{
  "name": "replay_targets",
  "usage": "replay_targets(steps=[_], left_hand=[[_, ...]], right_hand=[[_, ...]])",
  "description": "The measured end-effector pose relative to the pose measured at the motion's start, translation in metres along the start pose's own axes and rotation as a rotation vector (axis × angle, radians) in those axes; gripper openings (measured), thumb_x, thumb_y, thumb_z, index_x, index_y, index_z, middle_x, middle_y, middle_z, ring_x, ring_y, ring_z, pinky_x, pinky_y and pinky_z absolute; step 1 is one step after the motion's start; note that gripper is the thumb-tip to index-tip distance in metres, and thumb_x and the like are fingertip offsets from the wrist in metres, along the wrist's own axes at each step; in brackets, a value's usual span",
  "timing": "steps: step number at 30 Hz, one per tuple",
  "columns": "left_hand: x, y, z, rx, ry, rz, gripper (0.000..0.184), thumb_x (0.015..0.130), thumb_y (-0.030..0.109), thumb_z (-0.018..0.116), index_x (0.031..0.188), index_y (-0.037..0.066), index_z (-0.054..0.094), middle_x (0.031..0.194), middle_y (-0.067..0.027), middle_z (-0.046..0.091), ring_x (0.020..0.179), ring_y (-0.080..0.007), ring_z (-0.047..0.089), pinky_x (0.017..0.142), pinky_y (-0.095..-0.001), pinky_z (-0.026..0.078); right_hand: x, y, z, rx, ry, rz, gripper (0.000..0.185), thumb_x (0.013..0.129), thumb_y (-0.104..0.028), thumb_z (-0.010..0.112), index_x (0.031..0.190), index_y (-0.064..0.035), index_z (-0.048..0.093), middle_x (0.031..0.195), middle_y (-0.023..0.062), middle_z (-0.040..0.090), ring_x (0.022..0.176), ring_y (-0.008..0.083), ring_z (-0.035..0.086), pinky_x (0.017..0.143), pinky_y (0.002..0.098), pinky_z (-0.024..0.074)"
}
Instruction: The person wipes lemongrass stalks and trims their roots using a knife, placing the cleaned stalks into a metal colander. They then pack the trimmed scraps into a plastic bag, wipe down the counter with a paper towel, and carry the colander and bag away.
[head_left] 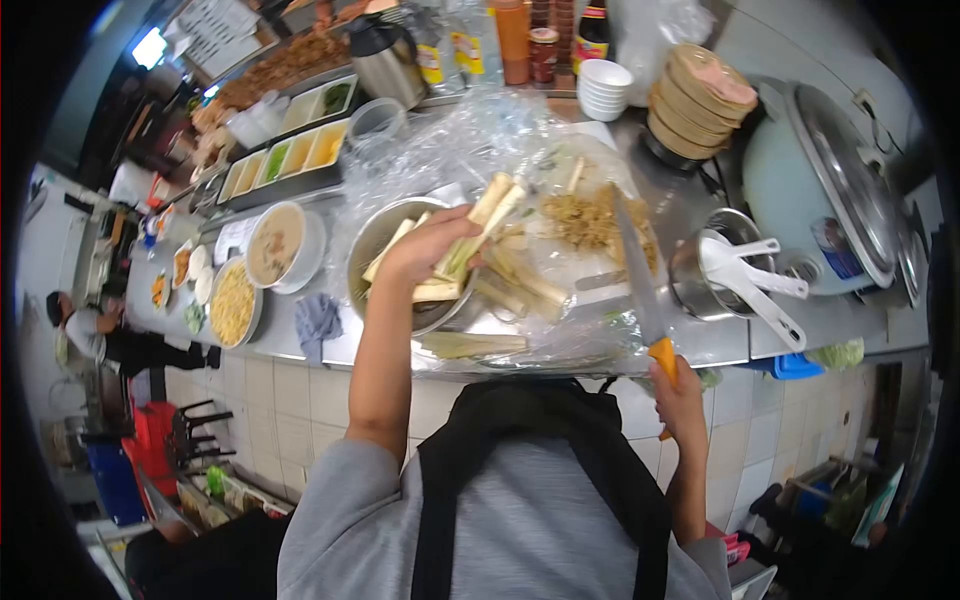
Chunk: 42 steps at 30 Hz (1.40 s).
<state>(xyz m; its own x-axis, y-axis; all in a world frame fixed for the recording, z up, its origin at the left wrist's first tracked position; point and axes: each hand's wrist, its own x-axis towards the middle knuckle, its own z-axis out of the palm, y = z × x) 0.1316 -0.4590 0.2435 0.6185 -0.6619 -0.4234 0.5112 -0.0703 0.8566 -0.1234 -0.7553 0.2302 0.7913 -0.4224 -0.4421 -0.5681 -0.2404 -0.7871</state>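
Note:
My left hand point(437, 246) is closed around several thick pale stalks point(492, 205), whitish with yellow-green streaks, above the rim of a metal bowl point(358, 262). More cut stalks lie inside that bowl. In my right hand point(680, 398) is the orange handle of a long knife point(638, 270), its blade pointing away from me over the plastic-covered worktop. A mound of chopped yellowish-brown bits point(585, 220) lies close to the blade. Between the bowl and the mound rest loose stalks point(525, 282), and a trimmed leafy piece point(470, 345) sits at the near edge.
Left of the bowl are a white tub of soupy mix point(278, 248), a bowl of yellow shreds point(236, 308) and a blue cloth point(318, 322). To the right stand a metal pot with white ladles point(735, 275) and a large cooker point(815, 200). Another person point(95, 330) stands far left.

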Motion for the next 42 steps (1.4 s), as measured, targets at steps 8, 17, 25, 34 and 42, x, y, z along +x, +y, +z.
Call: replay_targets(steps=[8,17,25,34,42], left_hand=[[-0.072,-0.054,-0.064,1.134,0.619,0.209,0.053,0.076,0.016,0.060,0.122,-0.003,0.043,0.111,-0.0240,0.054,0.102,-0.0359,0.052,0.089,-0.0388,0.040],[0.110,-0.027,0.049,1.183,0.337,0.694,0.033,0.072,0.001,0.059,0.105,0.003,0.059,0.101,-0.0123,0.060,0.089,-0.0330,0.058,0.080,-0.0372,0.046],[0.243,-0.014,0.029,1.842,0.053,0.523,0.024,0.072,0.005,0.056,0.092,0.015,0.065,0.087,-0.0112,0.062,0.082,-0.0278,0.061,0.076,-0.0370,0.048],[0.208,0.024,0.017,1.303,0.013,0.497,0.030,0.073,0.003,0.052,0.098,0.009,0.067,0.088,-0.0129,0.065,0.075,-0.0232,0.061,0.070,-0.0321,0.048],[0.192,0.002,0.020,0.586,0.136,0.161,0.028,0.065,-0.002,0.067,0.093,-0.002,0.063,0.080,-0.0077,0.062,0.076,-0.0154,0.059,0.067,-0.0279,0.047]], right_hand=[[-0.001,0.019,0.002,0.019,-0.004,0.004,0.020,0.086,-0.020,0.057,0.081,-0.0019,0.049,0.055,-0.0007,0.041,0.042,0.0071,0.040,0.038,0.0241,0.0339],[-0.001,0.031,0.012,-0.150,0.058,-0.128,0.029,0.086,-0.024,0.057,0.084,0.0047,0.050,0.067,0.0191,0.053,0.058,0.0295,0.051,0.054,0.0388,0.0401],[-0.032,0.016,0.005,-0.030,-0.015,0.071,0.027,0.086,-0.025,0.056,0.086,0.0018,0.051,0.057,0.0101,0.050,0.045,0.0183,0.049,0.039,0.0329,0.0365],[-0.028,0.026,0.007,-0.084,-0.001,-0.028,0.029,0.085,-0.025,0.057,0.086,0.0032,0.051,0.064,0.0190,0.055,0.055,0.0294,0.055,0.053,0.0367,0.0411],[0.011,-0.002,0.017,-0.331,-0.213,-0.261,0.035,0.084,-0.031,0.056,0.086,0.0036,0.051,0.073,0.0264,0.057,0.070,0.0447,0.054,0.063,0.0447,0.0425]])
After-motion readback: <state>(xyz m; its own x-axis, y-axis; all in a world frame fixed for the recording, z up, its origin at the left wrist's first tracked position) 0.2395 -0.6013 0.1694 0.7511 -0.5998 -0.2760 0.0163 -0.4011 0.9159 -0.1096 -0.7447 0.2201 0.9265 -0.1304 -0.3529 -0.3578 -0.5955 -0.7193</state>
